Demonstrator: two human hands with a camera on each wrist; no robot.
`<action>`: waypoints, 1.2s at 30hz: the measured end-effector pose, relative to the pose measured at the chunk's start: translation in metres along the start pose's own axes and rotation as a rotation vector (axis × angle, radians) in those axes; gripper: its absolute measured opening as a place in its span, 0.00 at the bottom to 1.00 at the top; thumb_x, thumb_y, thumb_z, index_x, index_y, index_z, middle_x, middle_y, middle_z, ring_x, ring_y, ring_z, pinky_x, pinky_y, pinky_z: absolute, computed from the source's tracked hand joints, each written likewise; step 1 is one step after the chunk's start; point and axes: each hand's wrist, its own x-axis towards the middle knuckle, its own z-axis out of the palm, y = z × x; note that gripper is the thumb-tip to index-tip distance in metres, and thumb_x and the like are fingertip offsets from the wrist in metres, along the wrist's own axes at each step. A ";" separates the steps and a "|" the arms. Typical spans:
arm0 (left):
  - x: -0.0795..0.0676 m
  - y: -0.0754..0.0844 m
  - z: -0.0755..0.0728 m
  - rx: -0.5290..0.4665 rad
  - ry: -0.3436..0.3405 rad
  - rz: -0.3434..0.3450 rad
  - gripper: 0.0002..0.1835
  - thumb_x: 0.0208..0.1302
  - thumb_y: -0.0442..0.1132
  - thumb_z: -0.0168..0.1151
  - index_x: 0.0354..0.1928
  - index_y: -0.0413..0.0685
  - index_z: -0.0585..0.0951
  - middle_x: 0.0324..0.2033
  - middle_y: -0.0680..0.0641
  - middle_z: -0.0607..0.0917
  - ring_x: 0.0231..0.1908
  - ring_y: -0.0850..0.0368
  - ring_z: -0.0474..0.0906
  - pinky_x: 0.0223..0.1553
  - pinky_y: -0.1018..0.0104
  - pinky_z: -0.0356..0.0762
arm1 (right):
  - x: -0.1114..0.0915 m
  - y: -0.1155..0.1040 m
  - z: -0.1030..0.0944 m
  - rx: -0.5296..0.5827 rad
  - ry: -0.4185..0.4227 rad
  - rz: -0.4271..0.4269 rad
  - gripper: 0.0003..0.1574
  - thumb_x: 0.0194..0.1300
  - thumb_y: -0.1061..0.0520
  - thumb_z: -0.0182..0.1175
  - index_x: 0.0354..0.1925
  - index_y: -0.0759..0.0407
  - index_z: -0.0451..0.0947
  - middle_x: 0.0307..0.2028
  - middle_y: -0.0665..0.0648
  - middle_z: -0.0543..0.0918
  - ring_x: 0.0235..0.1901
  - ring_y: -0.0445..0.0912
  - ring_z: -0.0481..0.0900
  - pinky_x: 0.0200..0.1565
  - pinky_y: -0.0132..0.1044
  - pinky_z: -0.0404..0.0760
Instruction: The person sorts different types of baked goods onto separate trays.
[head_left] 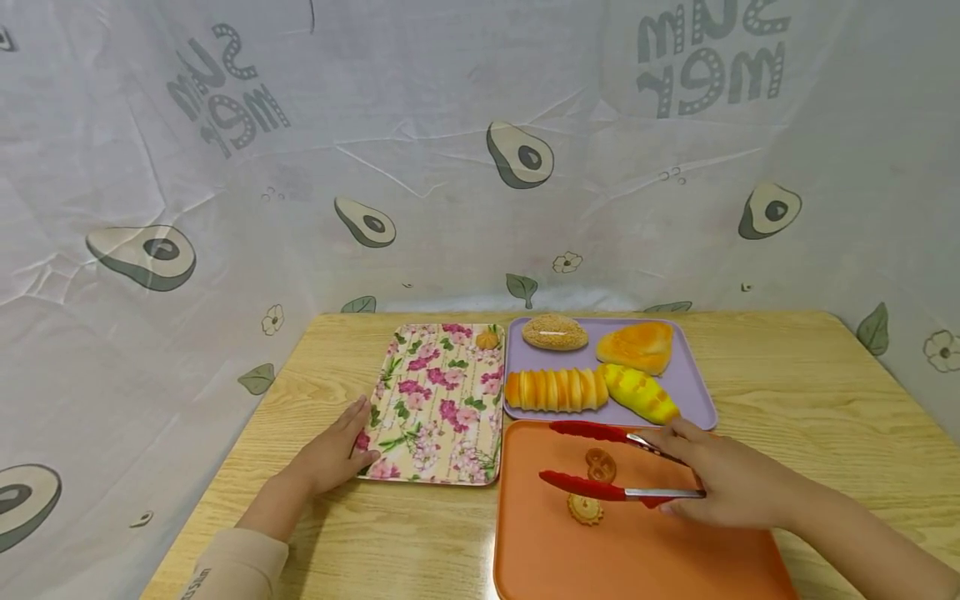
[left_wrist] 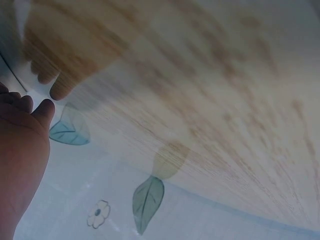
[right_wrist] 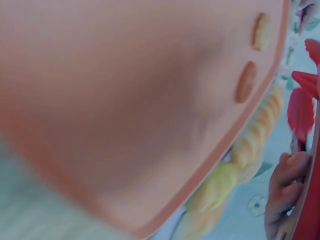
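My right hand [head_left: 723,479] grips a pair of metal tongs with red tips [head_left: 585,485], their arms spread apart above the orange tray [head_left: 637,558]. Below the tips lie a pretzel-shaped cookie [head_left: 601,465] and a round scalloped cookie [head_left: 585,509], the latter partly covered by the lower tip. Nothing shows between the tongs' tips in the head view. Against the left edge of the floral tray [head_left: 420,417] rests my left hand [head_left: 330,458], fingers extended. A small golden cookie [head_left: 487,339] sits in that tray's far right corner.
Behind the orange tray, a purple tray [head_left: 693,400] carries a seeded bun [head_left: 555,332], a triangular bread [head_left: 637,347], a ridged roll [head_left: 557,390] and a yellow-topped bread [head_left: 641,393]. The wooden table [head_left: 420,542] meets a curtain [head_left: 450,208] printed with avocados.
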 end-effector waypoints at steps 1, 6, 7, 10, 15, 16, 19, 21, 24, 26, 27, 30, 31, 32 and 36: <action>0.000 0.000 0.000 -0.002 -0.002 -0.001 0.43 0.56 0.59 0.50 0.66 0.46 0.45 0.65 0.47 0.44 0.62 0.50 0.45 0.54 0.51 0.56 | 0.007 -0.002 0.000 -0.012 0.003 0.024 0.47 0.47 0.35 0.58 0.60 0.56 0.61 0.43 0.49 0.65 0.16 0.31 0.62 0.22 0.27 0.66; 0.002 0.000 0.000 -0.002 -0.003 0.005 0.43 0.56 0.59 0.50 0.66 0.46 0.45 0.65 0.47 0.44 0.62 0.50 0.44 0.54 0.50 0.55 | 0.048 -0.014 -0.002 -0.067 -0.003 0.162 0.53 0.44 0.30 0.57 0.60 0.59 0.60 0.42 0.55 0.67 0.19 0.36 0.67 0.24 0.32 0.69; 0.002 0.000 0.000 -0.003 -0.002 0.004 0.43 0.56 0.58 0.50 0.66 0.46 0.46 0.65 0.47 0.44 0.62 0.50 0.44 0.54 0.50 0.55 | 0.057 -0.015 -0.002 -0.086 0.000 0.180 0.53 0.44 0.29 0.56 0.60 0.59 0.60 0.43 0.58 0.68 0.21 0.37 0.68 0.26 0.34 0.70; 0.001 0.000 -0.001 0.000 0.003 0.005 0.43 0.56 0.58 0.51 0.66 0.45 0.46 0.65 0.46 0.44 0.62 0.49 0.44 0.54 0.50 0.55 | 0.084 -0.020 -0.003 -0.106 -0.002 0.222 0.54 0.44 0.30 0.57 0.60 0.60 0.60 0.47 0.64 0.67 0.29 0.43 0.73 0.32 0.41 0.74; 0.000 0.001 -0.001 -0.008 0.002 0.001 0.42 0.57 0.57 0.51 0.66 0.44 0.46 0.65 0.47 0.44 0.62 0.49 0.45 0.54 0.50 0.55 | 0.123 -0.025 -0.004 -0.117 -0.026 0.273 0.54 0.44 0.32 0.58 0.61 0.63 0.58 0.52 0.69 0.63 0.36 0.53 0.75 0.38 0.49 0.73; -0.001 0.001 -0.001 -0.010 0.002 0.003 0.42 0.57 0.57 0.51 0.66 0.44 0.47 0.65 0.46 0.44 0.61 0.49 0.45 0.54 0.50 0.55 | 0.129 -0.025 -0.004 -0.123 -0.035 0.283 0.54 0.44 0.33 0.59 0.61 0.63 0.58 0.52 0.69 0.63 0.34 0.52 0.75 0.37 0.49 0.73; -0.001 0.002 0.000 -0.010 0.002 0.002 0.42 0.57 0.56 0.51 0.66 0.43 0.47 0.65 0.46 0.44 0.61 0.49 0.45 0.54 0.51 0.55 | 0.146 -0.027 -0.005 -0.135 -0.062 0.309 0.55 0.45 0.33 0.59 0.61 0.64 0.56 0.53 0.70 0.61 0.32 0.52 0.75 0.37 0.49 0.74; 0.000 0.002 0.000 -0.003 0.006 0.005 0.42 0.57 0.57 0.51 0.66 0.43 0.47 0.65 0.46 0.45 0.61 0.48 0.46 0.54 0.51 0.56 | 0.156 -0.027 -0.005 -0.147 -0.076 0.322 0.55 0.45 0.32 0.58 0.62 0.64 0.56 0.53 0.70 0.61 0.31 0.52 0.75 0.36 0.48 0.74; 0.000 0.002 -0.001 0.001 0.015 0.005 0.42 0.57 0.57 0.51 0.66 0.43 0.47 0.65 0.46 0.45 0.61 0.48 0.46 0.54 0.51 0.55 | 0.169 -0.029 -0.006 -0.148 -0.083 0.343 0.55 0.45 0.31 0.57 0.62 0.63 0.56 0.55 0.70 0.60 0.35 0.55 0.74 0.38 0.50 0.73; 0.000 0.002 0.000 0.004 0.016 0.009 0.42 0.57 0.56 0.51 0.66 0.43 0.47 0.65 0.46 0.45 0.61 0.48 0.46 0.54 0.51 0.55 | 0.176 -0.030 -0.006 -0.147 -0.084 0.357 0.55 0.45 0.32 0.57 0.61 0.63 0.57 0.54 0.69 0.61 0.37 0.57 0.73 0.38 0.51 0.72; 0.000 0.002 0.000 0.004 0.014 0.009 0.42 0.57 0.57 0.51 0.66 0.43 0.47 0.65 0.46 0.45 0.61 0.48 0.46 0.54 0.51 0.55 | 0.179 -0.031 -0.007 -0.143 -0.083 0.365 0.54 0.45 0.32 0.57 0.61 0.63 0.57 0.54 0.69 0.61 0.39 0.58 0.72 0.39 0.53 0.71; 0.001 0.002 0.000 0.007 0.009 0.006 0.42 0.57 0.57 0.50 0.66 0.44 0.47 0.65 0.46 0.45 0.61 0.48 0.46 0.54 0.51 0.55 | 0.189 -0.033 -0.006 -0.145 -0.080 0.394 0.52 0.45 0.33 0.58 0.61 0.62 0.59 0.53 0.68 0.64 0.40 0.57 0.71 0.39 0.52 0.71; 0.001 0.002 0.000 0.004 0.007 0.003 0.42 0.57 0.57 0.50 0.66 0.44 0.47 0.65 0.46 0.45 0.61 0.49 0.46 0.54 0.51 0.55 | 0.192 -0.034 -0.006 -0.145 -0.079 0.407 0.52 0.44 0.34 0.59 0.60 0.61 0.60 0.52 0.67 0.65 0.39 0.57 0.71 0.38 0.52 0.71; 0.001 0.002 0.000 0.002 0.004 0.001 0.42 0.57 0.58 0.50 0.66 0.44 0.46 0.65 0.47 0.44 0.62 0.49 0.45 0.54 0.51 0.55 | 0.195 -0.035 -0.005 -0.141 -0.078 0.422 0.51 0.44 0.34 0.59 0.60 0.61 0.60 0.51 0.66 0.65 0.39 0.56 0.70 0.38 0.51 0.71; -0.001 0.003 -0.001 -0.008 0.003 -0.009 0.42 0.57 0.57 0.50 0.66 0.44 0.46 0.65 0.47 0.44 0.62 0.48 0.45 0.54 0.50 0.54 | 0.208 -0.037 -0.002 -0.110 -0.088 0.463 0.51 0.43 0.36 0.60 0.60 0.59 0.61 0.51 0.65 0.67 0.38 0.55 0.70 0.38 0.50 0.71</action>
